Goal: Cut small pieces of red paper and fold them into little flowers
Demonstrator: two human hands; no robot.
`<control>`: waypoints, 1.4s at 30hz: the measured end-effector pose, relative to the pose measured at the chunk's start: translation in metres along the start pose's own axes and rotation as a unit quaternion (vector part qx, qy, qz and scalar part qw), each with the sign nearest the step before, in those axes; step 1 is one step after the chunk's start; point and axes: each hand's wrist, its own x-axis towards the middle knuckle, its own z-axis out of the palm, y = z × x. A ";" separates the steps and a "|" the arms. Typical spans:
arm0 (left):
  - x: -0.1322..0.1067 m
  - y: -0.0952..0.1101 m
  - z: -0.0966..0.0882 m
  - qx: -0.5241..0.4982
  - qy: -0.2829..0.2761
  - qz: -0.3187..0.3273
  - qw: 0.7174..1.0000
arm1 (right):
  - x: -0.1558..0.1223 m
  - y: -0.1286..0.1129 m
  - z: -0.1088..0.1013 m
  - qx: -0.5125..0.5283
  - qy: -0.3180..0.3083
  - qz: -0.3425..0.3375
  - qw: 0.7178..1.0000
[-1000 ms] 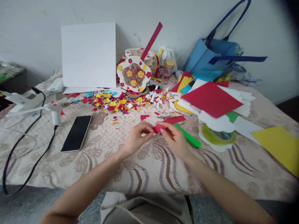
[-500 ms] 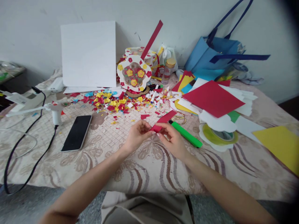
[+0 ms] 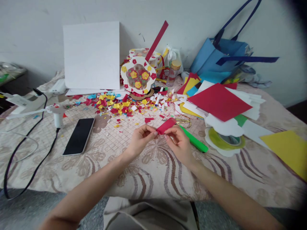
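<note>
A strip of red paper (image 3: 166,125) is held between my two hands above the tablecloth. My left hand (image 3: 142,138) pinches its lower left end between thumb and fingers. Closed on its lower right edge is my right hand (image 3: 178,142), fingertips close to the left ones. Just behind the right hand lie gold-handled scissors (image 3: 184,121). A green pen-like stick (image 3: 195,140) rests to the right of that hand, its near-left end partly hidden. Beyond the hands stands a white flower-shaped paper piece (image 3: 138,76) with red and yellow flowers, a red strip rising behind it.
Colourful paper scraps (image 3: 115,105) litter the table's middle. At left are a phone (image 3: 78,136), a white glue gun (image 3: 58,118) and cables. Coloured sheets (image 3: 219,101), a tape roll (image 3: 225,139) and a blue bag (image 3: 220,52) occupy the right. A white board (image 3: 92,56) leans on the wall.
The red strip's far end has come in toward my hands, so the strip looks shorter and folded. My right hand has shifted slightly; the left stays nearly in place.
</note>
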 end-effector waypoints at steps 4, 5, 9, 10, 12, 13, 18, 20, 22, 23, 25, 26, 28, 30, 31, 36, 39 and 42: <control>0.000 -0.002 -0.001 -0.026 0.008 0.018 0.999 | 0.000 -0.002 0.005 0.115 -0.035 0.091 0.989; 0.000 -0.001 -0.001 -0.026 -0.003 0.022 0.999 | 0.000 -0.001 0.006 0.163 -0.052 0.122 0.978; -0.003 0.000 0.003 -0.002 -0.043 0.017 0.999 | 0.004 0.003 0.009 0.287 -0.017 0.214 0.934; -0.004 0.000 0.004 0.005 -0.042 0.012 0.999 | 0.004 0.003 0.009 0.290 0.002 0.230 0.929; -0.005 -0.002 0.005 0.016 -0.029 0.004 0.999 | 0.004 0.005 0.009 0.285 0.021 0.244 0.927; -0.005 -0.003 0.005 0.021 -0.023 -0.001 1.000 | 0.004 0.005 0.010 0.281 0.022 0.242 0.928; -0.005 -0.007 0.004 0.034 -0.002 -0.025 0.999 | 0.002 0.004 0.012 0.262 0.017 0.233 0.936; -0.005 -0.008 0.004 0.032 0.007 -0.030 0.999 | 0.001 0.005 0.013 0.260 0.021 0.236 0.936; -0.005 -0.008 0.004 0.019 0.015 -0.032 0.999 | 0.001 0.006 0.014 0.263 0.019 0.236 0.935; -0.005 -0.007 0.005 0.010 0.018 -0.033 0.999 | 0.001 0.007 0.013 0.267 0.018 0.236 0.934; -0.006 -0.006 0.006 -0.008 0.021 -0.032 0.999 | 0.001 0.009 0.013 0.278 0.012 0.237 0.931; -0.006 -0.006 0.006 -0.013 0.022 -0.031 0.999 | 0.000 0.010 0.013 0.283 0.004 0.237 0.929; -0.006 -0.005 0.007 -0.014 0.025 -0.027 0.999 | 0.000 0.011 0.013 0.280 -0.019 0.238 0.930; -0.006 -0.005 0.007 -0.010 0.026 -0.022 0.999 | -0.002 0.013 0.013 0.257 -0.041 0.234 0.937; -0.006 -0.005 0.007 -0.009 0.025 -0.020 0.999 | -0.002 0.014 0.013 0.243 -0.046 0.230 0.941; -0.006 -0.008 0.007 -0.030 0.010 -0.015 0.999 | -0.004 0.017 0.012 0.199 -0.025 0.216 0.956; -0.006 -0.009 0.007 -0.043 -0.012 -0.033 0.998 | -0.004 0.019 0.012 0.183 -0.009 0.215 0.959; -0.006 -0.009 0.007 -0.045 -0.034 -0.057 0.997 | -0.003 0.018 0.011 0.175 -0.010 0.210 0.962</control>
